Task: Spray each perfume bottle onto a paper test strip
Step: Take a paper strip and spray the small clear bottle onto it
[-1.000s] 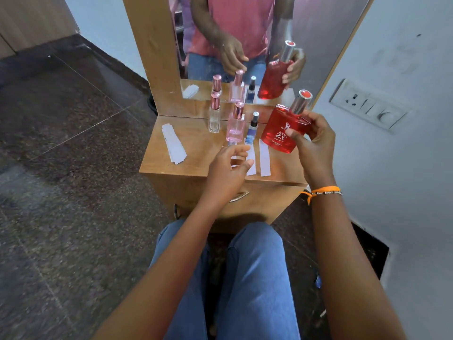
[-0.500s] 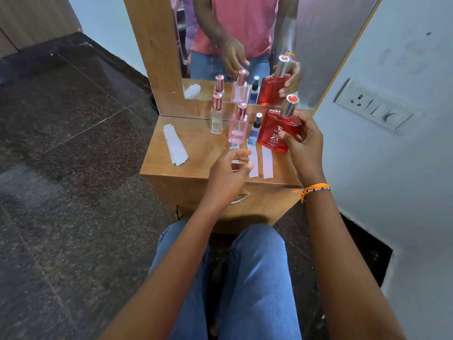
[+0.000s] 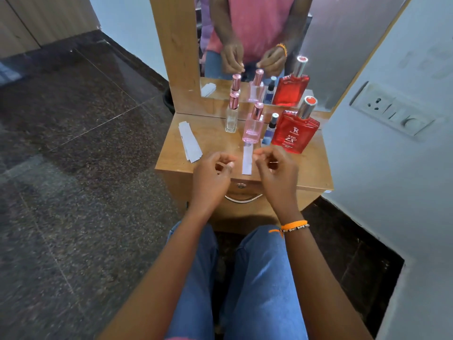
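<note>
Wooden dressing table (image 3: pixel 215 143): centre of the frame, top surface bearing all bottles and strips; a drawer with a metal handle (image 3: pixel 241 198) in its front, below the hands.

Mirror (image 3: pixel 318 45): upper centre, rising from the table's back edge; reflects the bottles, the hands and a pink shirt.

Wall switch plate (image 3: pixel 392 114): right of the frame, on the pale wall.

Red perfume bottle (image 3: pixel 294 133): right of centre on the table, upright, silver cap with red top, label reading "RED ZX". Untouched by either hand.

Pink perfume bottle (image 3: pixel 253 127): centre of the table, upright, rose-gold cap, just left of the small blue one.

Clear perfume bottle (image 3: pixel 232 116): upper left of the group, upright, rose-gold cap.

Small blue bottle (image 3: pixel 269 131): between the pink and red bottles, dark cap, upright.

Stack of paper test strips (image 3: pixel 190 142): left part of the table top, lying flat, well apart from the bottles.

Single paper test strip (image 3: pixel 247 160): flat on the table just below the pink bottle, between the two hands.

Left hand (image 3: pixel 212 174): lower centre, fingers loosely curled, holding nothing visible, beside the single strip.

Right hand (image 3: pixel 277 173): right of the strip, fingers curled, thumb meeting forefinger; whether it pinches anything cannot be told. Orange wristband (image 3: pixel 294 225) on the wrist.
</note>
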`<state>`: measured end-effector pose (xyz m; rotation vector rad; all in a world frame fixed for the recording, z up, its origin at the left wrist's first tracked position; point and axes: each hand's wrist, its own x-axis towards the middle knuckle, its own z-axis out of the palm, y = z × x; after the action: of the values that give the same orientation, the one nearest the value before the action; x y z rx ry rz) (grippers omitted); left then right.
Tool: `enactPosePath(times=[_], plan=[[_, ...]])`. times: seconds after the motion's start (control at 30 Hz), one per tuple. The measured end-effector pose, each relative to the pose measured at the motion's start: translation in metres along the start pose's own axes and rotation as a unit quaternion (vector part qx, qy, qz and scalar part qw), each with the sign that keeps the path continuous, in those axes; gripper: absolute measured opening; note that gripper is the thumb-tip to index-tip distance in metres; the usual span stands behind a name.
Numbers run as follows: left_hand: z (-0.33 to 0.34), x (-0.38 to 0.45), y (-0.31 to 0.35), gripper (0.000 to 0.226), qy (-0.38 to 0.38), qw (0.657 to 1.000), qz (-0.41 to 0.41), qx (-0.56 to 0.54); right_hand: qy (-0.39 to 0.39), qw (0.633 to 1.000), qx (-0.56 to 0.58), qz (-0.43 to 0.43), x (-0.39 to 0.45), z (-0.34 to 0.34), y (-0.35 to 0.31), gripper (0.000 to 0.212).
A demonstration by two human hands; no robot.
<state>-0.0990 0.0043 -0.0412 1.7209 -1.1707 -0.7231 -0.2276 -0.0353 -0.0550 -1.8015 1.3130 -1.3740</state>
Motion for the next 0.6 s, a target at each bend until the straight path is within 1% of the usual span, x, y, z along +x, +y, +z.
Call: enactPosePath(times=[0.07,0.1,0.17,0.23,0.4,0.47,0.53,0.6], plan=[[-0.01,0.005,-0.014,0.012,0.057,0.996,0.009,0.064,-0.067,0.998,-0.005,-0.004,0.005,0.02,-0.006,0.007],[-0.015,0.008,-0.021,0.013,0.084,0.991,0.013,0.103,-0.096,0.995,-0.01,-0.007,0.009,0.03,-0.008,0.006],[-0.024,0.011,-0.032,0.02,0.123,0.976,0.016,0.179,-0.156,0.987,-0.026,-0.019,0.02,0.051,-0.013,0.009],[-0.03,0.014,-0.039,0.028,0.138,0.963,0.03,0.228,-0.217,0.974,-0.053,-0.034,0.034,0.072,-0.016,0.014],[-0.039,0.024,-0.055,0.037,0.123,0.95,0.09,0.272,-0.325,0.935,-0.13,-0.052,0.065,0.114,-0.017,0.033],[-0.039,0.025,-0.058,0.04,0.109,0.95,0.097,0.276,-0.367,0.91,-0.185,-0.051,0.073,0.123,-0.016,0.041],[-0.038,0.023,-0.061,0.043,0.097,0.95,0.094,0.282,-0.388,0.889,-0.234,-0.057,0.079,0.129,-0.014,0.045],[-0.039,0.023,-0.063,0.045,0.087,0.949,0.09,0.288,-0.396,0.882,-0.249,-0.056,0.081,0.133,-0.012,0.042]])
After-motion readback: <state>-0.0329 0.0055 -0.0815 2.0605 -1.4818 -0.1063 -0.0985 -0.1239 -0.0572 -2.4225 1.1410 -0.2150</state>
